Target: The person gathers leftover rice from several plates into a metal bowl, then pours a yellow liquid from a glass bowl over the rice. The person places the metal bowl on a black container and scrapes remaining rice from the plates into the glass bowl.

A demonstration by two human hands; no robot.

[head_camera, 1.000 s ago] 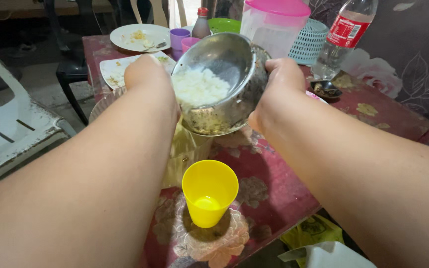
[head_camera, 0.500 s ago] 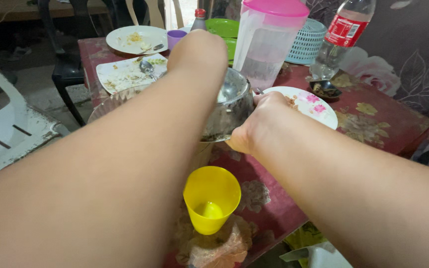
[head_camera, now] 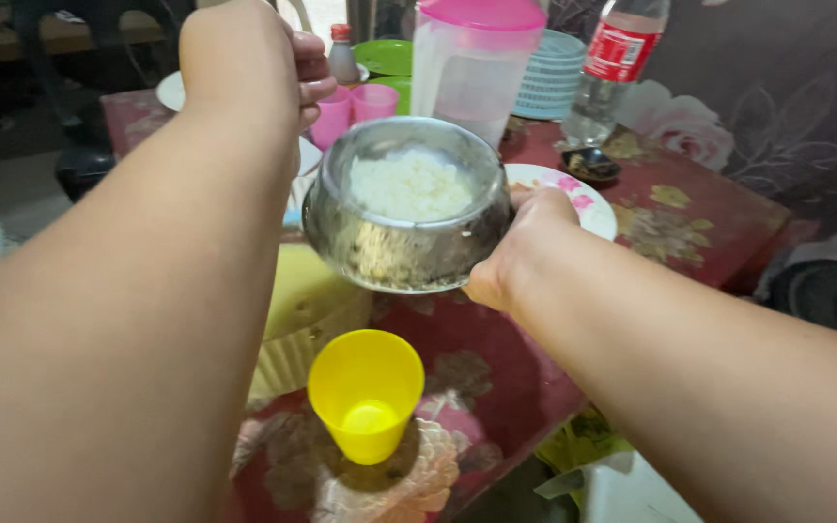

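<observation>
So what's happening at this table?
A person holds a metal bowl of white rice above the table, the right hand gripping its rim. The left hand is raised beside it, fingers curled; what it holds, if anything, is hidden. A yellow cup stands below, a pitcher and plates behind.

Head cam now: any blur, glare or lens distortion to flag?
Head view: wide-angle stretch swells both forearms at the frame edges; left hand slightly soft; glare glints on the metal pot that the right hand grips; rice near blown out; background dim.
</observation>
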